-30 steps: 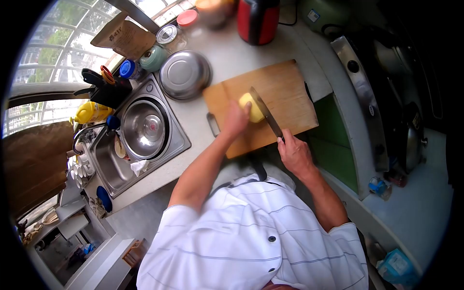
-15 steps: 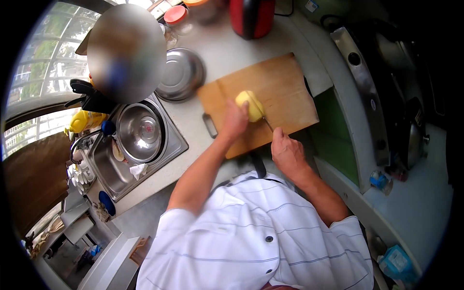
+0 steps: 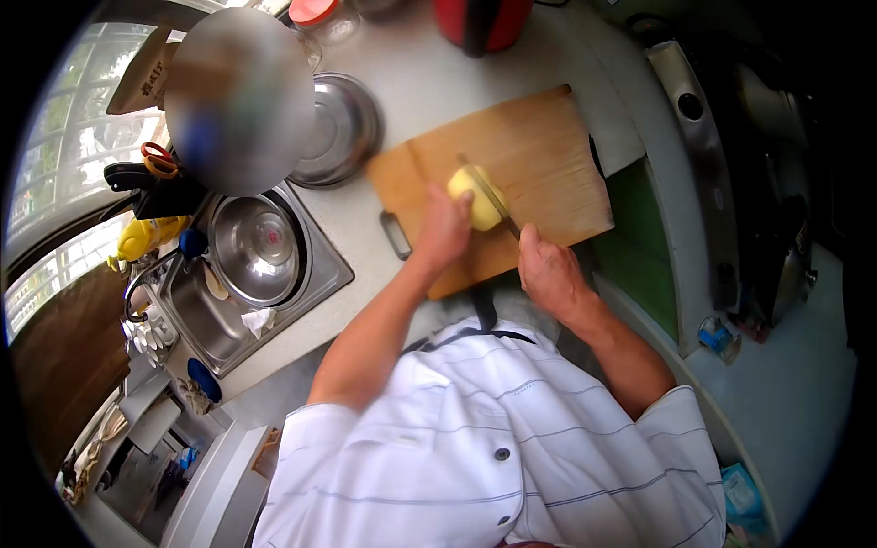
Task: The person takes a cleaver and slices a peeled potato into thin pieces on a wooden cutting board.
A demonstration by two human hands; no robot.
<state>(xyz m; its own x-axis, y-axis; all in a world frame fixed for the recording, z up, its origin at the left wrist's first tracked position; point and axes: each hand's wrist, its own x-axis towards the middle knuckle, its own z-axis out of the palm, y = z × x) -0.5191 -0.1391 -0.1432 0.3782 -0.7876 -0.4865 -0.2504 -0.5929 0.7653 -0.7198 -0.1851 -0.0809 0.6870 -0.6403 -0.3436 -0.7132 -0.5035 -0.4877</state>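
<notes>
A yellow peeled potato (image 3: 481,213) rests on the wooden cutting board (image 3: 544,146). My left hand (image 3: 445,226) is closed on its left side, thumb and fingers against it. In my right hand (image 3: 552,276) I grip the handle of a kitchen knife (image 3: 501,205). The blade runs slantwise across the potato, and its tip shows beyond the far side. How deep the blade sits in the potato I cannot tell.
Left of the board is a steel sink (image 3: 315,290) with a metal bowl (image 3: 258,247) in it. A round steel lid or basin (image 3: 338,128) lies behind. A red kettle (image 3: 498,26) stands at the back, and a gas stove (image 3: 690,105) at the right.
The knife blade now reaches farther across the potato, with its tip past the far side. My left hand stays on the potato. The whole view has shifted slightly.
</notes>
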